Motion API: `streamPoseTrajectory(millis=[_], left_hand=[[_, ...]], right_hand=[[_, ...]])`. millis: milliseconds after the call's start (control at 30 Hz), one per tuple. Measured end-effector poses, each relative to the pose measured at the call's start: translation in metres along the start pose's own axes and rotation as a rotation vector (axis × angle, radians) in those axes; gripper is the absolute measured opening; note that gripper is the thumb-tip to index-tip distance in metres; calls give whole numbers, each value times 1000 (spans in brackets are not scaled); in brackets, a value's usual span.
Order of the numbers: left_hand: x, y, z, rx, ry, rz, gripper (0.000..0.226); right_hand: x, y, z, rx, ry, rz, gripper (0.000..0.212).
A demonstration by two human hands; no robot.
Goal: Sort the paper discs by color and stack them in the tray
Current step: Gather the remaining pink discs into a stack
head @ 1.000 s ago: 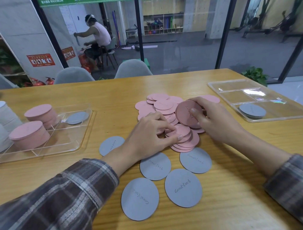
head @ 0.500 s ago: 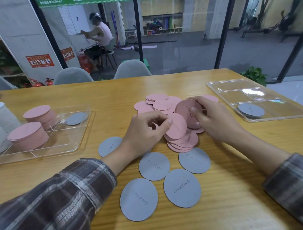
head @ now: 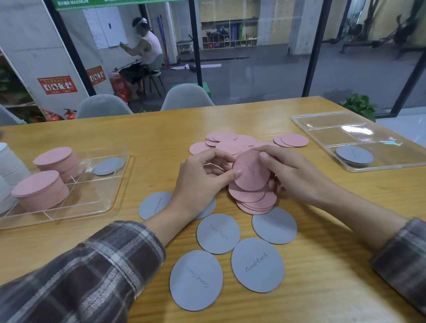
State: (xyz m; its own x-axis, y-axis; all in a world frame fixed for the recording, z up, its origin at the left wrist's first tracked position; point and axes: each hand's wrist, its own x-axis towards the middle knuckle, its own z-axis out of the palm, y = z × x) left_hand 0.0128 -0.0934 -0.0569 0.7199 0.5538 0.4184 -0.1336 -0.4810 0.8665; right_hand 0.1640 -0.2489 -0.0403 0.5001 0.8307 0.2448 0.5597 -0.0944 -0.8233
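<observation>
Over the desk [head: 322, 265] centre, left hand [head: 202, 182] and right hand [head: 292, 175] both pinch a lifted pink disc stack [head: 251, 173]; loose pink pile [head: 230, 144] beneath, grey discs [head: 257, 265] nearer, trays [head: 69, 207] either side.

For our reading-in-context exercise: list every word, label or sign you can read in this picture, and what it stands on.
"Good·luck": front grey disc, likewise the grey disc behind it.
"MAXIMUM": green banner, top left.
Red posters: too blurred to read.
Held pink disc: script too faint to read.
</observation>
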Motion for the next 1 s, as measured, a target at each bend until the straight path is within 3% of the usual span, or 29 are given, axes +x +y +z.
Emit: streamPoseTrajectory(millis=[167, 300, 400, 533, 800, 1000], left_hand=[[-1, 2, 2, 41, 33, 13, 20], [-1, -2, 4, 235, 2, 67, 17], [-3, -5, 7, 424, -111, 73, 27], [-6, -5, 7, 531, -178, 108, 48], [-5, -1, 5, 291, -166, 64, 20], [3, -7, -1, 65, -113, -37, 10]], right_hand=[[-2, 0, 1, -142, -53, -109, 24], [-3, -1, -4, -296, 49, -162, 27], [-2, -3, -10, -456, 129, -188, 31], [0, 2, -11, -534, 64, -172, 36], [1, 4, -14, -524, 115, -143, 30], [-1, -3, -12, -252, 196, -97, 14]])
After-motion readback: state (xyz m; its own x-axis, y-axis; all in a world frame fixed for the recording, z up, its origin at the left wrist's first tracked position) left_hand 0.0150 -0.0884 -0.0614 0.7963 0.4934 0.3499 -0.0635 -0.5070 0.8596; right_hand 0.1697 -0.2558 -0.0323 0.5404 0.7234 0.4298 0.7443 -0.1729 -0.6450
